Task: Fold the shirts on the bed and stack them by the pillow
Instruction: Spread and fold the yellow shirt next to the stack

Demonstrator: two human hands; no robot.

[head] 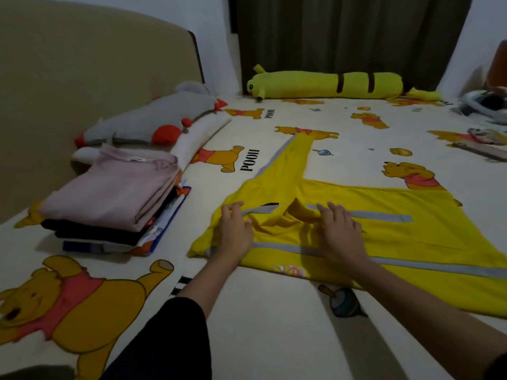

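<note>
Yellow shirt (pixel 356 234), flat on bed sheet (pixel 274 325): left hand (pixel 236 229) pinches its collar edge, right hand (pixel 338 229) rests spread beside.

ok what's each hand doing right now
left hand: pinches the collar edge of the yellow shirt.
right hand: open, fingers flat on the shirt.

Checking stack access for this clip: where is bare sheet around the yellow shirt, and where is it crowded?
Bare sheet lies between the folded stack and the yellow shirt, and beyond its sleeve toward the long yellow plush. Crowded: headboard side, with the grey plush on the pillow.
</note>
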